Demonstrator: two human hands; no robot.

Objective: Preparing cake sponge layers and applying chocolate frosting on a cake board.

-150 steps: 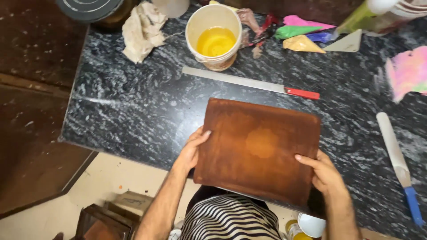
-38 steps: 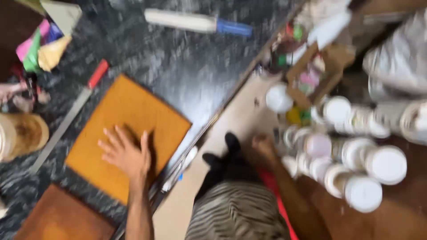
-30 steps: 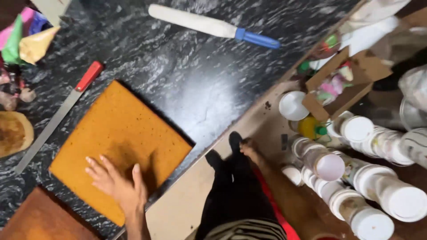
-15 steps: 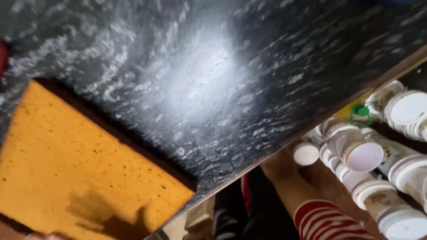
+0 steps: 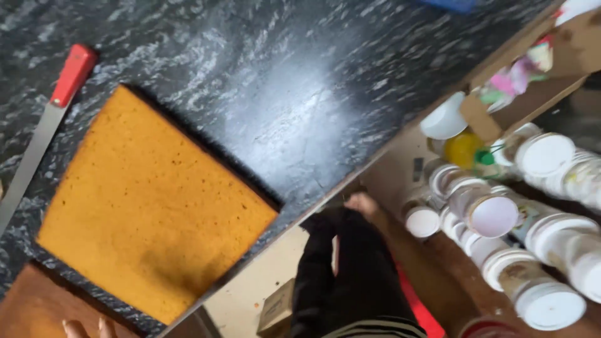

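Note:
A square orange-brown sponge cake slab lies flat on the black speckled stone counter. Only two fingertips of my left hand show at the bottom edge, spread, over a brown board just off the cake's near corner. My right hand reaches down below the counter's edge, past my black-clad leg, close to a white-lidded tub. Its fingers are not clear enough to tell whether it holds anything.
A long knife with a red handle lies left of the cake. Below the counter stand several white-lidded tubs, a yellow bottle and a cardboard box on the floor.
My left hand has slid off the cake toward the bottom edge. The view has closed in on the counter, and my right hand has stayed low by the tubs.

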